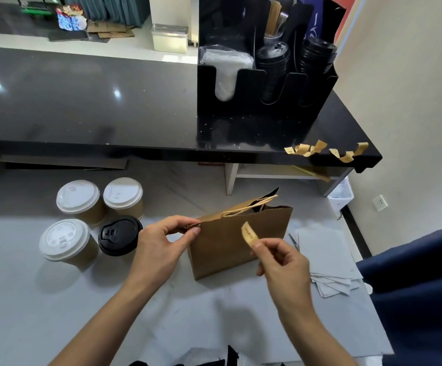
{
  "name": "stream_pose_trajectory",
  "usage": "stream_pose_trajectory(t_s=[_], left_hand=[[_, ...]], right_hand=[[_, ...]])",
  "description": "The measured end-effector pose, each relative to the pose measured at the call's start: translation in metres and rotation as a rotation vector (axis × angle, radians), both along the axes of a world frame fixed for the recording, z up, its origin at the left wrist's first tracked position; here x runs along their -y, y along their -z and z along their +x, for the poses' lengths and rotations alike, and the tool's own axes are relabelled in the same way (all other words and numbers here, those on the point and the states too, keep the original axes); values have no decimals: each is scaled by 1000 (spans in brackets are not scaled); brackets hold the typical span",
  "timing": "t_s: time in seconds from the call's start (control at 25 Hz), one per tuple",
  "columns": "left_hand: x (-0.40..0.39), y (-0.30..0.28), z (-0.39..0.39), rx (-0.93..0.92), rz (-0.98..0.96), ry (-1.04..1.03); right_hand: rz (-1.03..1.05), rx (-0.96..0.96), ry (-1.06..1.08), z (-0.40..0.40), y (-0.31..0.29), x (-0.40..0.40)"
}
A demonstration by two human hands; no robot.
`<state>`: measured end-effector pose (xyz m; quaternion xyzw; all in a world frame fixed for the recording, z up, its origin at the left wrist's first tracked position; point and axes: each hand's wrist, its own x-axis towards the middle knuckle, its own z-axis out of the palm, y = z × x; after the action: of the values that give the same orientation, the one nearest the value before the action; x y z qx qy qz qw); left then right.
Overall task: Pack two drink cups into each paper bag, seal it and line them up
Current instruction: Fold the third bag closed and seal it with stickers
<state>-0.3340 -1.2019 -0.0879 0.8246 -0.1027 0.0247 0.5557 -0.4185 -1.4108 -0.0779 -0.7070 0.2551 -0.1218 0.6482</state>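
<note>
Brown paper bag (237, 239) is standing upright on the grey work surface (56, 299), twine handles (248, 206) leaning at its top edge. Left hand (159, 247) is pinching the bag's upper left corner between thumb and forefinger. Right hand (280, 262) is pinching a tan sticker strip (248, 235) in front of the bag's face. Four lidded cups are sitting left of the bag: three white-lidded (78, 196), one black-lidded (119, 235). More sticker strips (307, 149) are lying on the black counter (82, 101) beside a lid organiser (264, 75).
</note>
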Motion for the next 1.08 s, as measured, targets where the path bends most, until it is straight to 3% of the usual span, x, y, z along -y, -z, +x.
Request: stream_pose_trajectory(t_s=[0.2,0.8,1.08], left_hand=[[-2,-5,-5,116,162,4],[-6,-4,0,143,72,137],[-7,-8,3,250,193,263]], right_hand=[[99,-5,-180,5,-6,-46],[185,-105,-71,30,-11,-67],[198,-133,-75,35,-13,-66]])
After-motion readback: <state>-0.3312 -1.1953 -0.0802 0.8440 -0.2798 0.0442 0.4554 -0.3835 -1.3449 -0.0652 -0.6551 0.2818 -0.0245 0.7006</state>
